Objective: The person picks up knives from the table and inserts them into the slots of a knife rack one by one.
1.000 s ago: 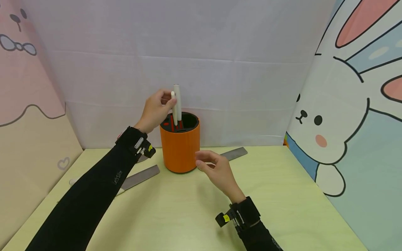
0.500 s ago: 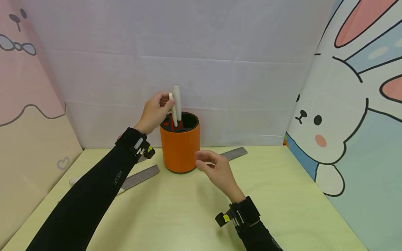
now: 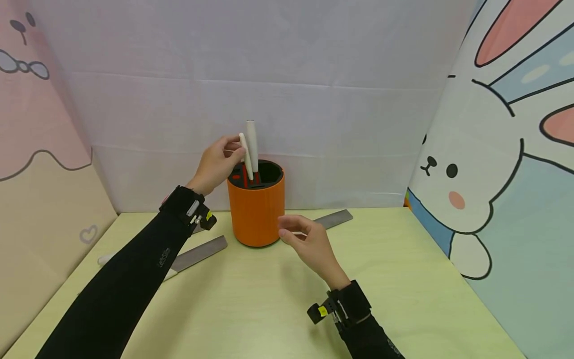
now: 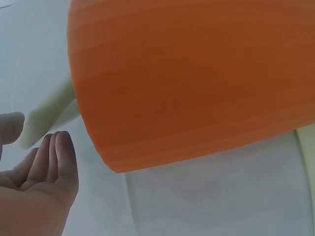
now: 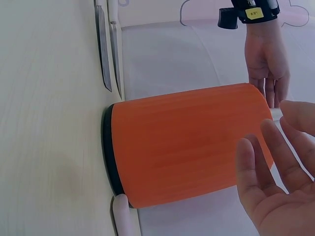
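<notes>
My left hand (image 3: 216,162) pinches the slim white handle of a knife (image 3: 247,162) between thumb and fingers. The handle leans left over the orange knife block (image 3: 256,217); its blade is hidden inside. Right behind it, a second, thicker white handle (image 3: 252,144) stands up from the block. Red slots and a dark round opening show in the block's black top. My right hand (image 3: 311,244) hovers by the block's right side, fingers loosely bent and nothing between them. In the right wrist view its fingers (image 5: 246,169) overlap the orange wall.
On the table (image 3: 269,309), a broad grey-bladed knife (image 3: 202,253) lies left of the block, partly under my left sleeve. Another white handle end (image 3: 105,259) shows beyond that arm. A grey blade (image 3: 335,219) lies behind my right hand. A white cloth wall stands behind.
My left hand has shifted slightly left and down, and the slim handle's top has tipped left with it. The right hand and the block have stayed in place.
</notes>
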A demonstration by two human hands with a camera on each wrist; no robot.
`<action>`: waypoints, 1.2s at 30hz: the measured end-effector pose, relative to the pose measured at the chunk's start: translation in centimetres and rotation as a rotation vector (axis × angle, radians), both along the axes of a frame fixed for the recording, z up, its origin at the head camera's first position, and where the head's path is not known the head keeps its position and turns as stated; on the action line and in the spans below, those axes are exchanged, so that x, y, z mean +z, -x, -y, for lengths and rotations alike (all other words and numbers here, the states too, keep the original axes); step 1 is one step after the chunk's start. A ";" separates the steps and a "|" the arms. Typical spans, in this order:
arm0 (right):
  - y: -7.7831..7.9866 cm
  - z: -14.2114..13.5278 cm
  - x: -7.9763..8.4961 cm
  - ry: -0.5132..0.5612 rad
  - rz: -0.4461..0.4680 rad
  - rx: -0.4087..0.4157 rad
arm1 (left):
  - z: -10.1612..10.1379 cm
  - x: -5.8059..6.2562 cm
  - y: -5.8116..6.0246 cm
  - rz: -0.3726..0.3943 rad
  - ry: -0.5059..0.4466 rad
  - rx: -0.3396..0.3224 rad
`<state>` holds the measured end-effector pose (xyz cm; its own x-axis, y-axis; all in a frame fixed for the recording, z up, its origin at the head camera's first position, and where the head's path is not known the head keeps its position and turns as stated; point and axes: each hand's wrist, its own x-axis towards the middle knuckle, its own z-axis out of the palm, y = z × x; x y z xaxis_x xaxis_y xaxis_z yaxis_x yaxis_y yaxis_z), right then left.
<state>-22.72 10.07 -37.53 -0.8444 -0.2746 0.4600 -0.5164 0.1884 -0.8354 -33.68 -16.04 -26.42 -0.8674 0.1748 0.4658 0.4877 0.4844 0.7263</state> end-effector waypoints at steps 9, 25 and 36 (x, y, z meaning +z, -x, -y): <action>0.0 0.0 0.0 0.014 0.016 0.002 | 0.9 -0.6 -1.0 -0.124 0.068 0.085; 0.2 -1.4 0.8 -0.014 -0.006 -0.053 | 0.6 -4.6 -7.8 -0.351 0.145 0.058; -1.4 -3.0 3.1 -0.092 -0.052 -0.092 | 0.1 -8.8 -10.0 -0.336 0.267 0.062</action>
<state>-21.31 13.10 -34.39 -0.8438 -0.2403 0.4799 -0.5353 0.3118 -0.7850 -23.64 -16.16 -35.21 -0.6882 0.2797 0.6694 0.6394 0.6698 0.3776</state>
